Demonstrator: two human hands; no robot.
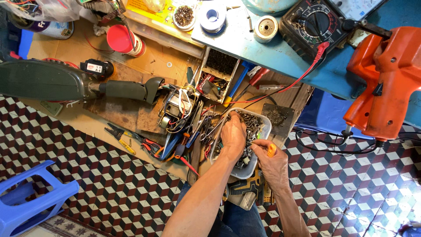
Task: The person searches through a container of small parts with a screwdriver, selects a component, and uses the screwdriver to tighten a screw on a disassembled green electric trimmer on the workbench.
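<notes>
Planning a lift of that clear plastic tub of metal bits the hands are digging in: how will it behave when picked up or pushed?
The tub is probably heavy for its size, as it looks packed with metal hardware. Its thin clear walls may flex, so loose pieces could shift or spill if tilted. It sits partly over tools and clutter rather than flat, so a push might tip it. The left hand is inside it.

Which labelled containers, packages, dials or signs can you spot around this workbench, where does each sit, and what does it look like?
Red-capped can: top left on cardboard, cylinder lying tilted, white printed body.
Multimeter: top right on the blue table, black case, round selector dial, red probe lead.
Yellow printed sheet: top centre, flat, yellow with dark print.
Small black part: left, beside the dark green tool, white sticker.
Printed can: top left corner, partly cut off.
</notes>
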